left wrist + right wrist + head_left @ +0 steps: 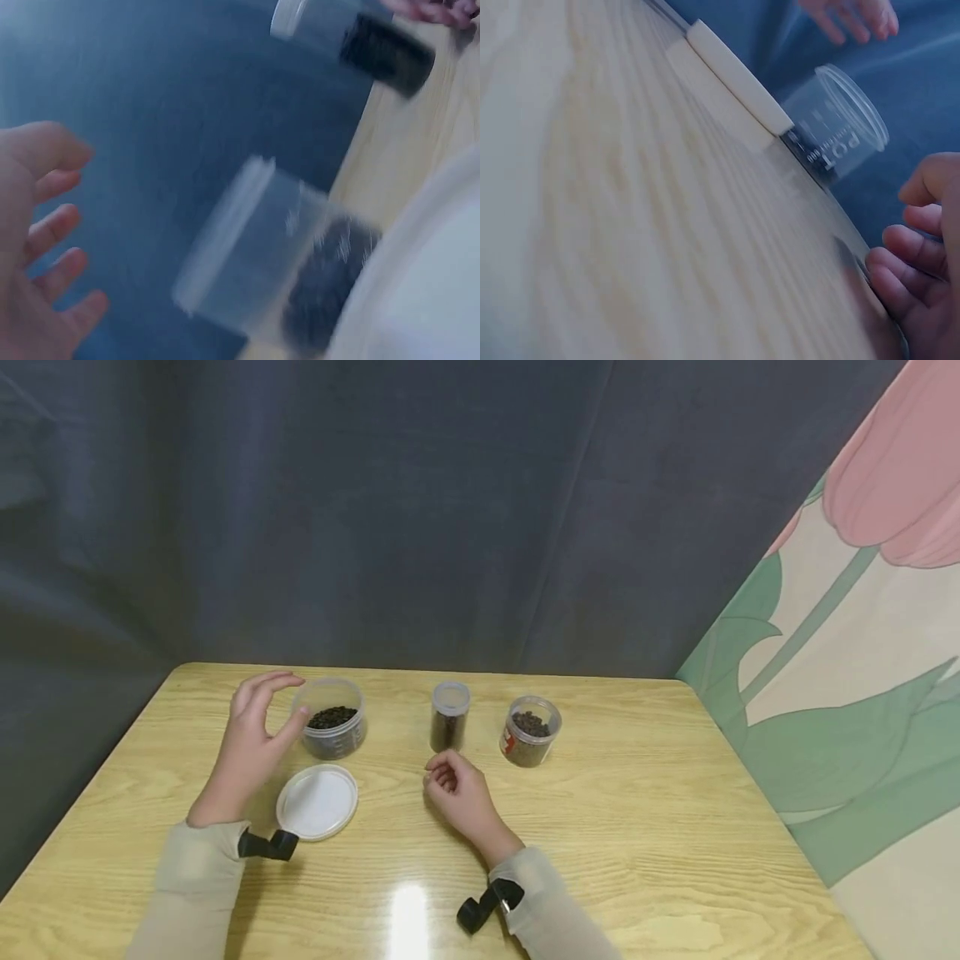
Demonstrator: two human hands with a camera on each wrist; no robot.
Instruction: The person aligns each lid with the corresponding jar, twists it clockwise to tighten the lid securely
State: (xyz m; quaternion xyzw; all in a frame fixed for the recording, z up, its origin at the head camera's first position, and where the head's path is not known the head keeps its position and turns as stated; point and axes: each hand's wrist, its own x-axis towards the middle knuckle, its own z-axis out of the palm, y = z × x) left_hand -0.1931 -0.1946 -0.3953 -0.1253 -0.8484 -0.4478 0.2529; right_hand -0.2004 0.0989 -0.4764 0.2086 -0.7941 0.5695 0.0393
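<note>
My left hand (251, 735) is raised beside a clear plastic pot (335, 743) of small dark pieces, thumb and fingers spread with nothing between them. In the right wrist view the left hand (855, 16) shows above the open pot (840, 124), apart from it. A round white lid (317, 802) lies on the table in front of the pot. My right hand (461, 797) is low over the table, fingers loosely curled and holding nothing. Just beyond it stands a narrow clear jar (449, 718) with dark contents and a pale top.
A short clear jar (528, 747) with a red label and brown pieces stands right of the narrow jar. The wooden table (637, 827) ends at a dark curtain (412, 527) behind. A tulip-patterned cloth (862, 693) hangs along the right side.
</note>
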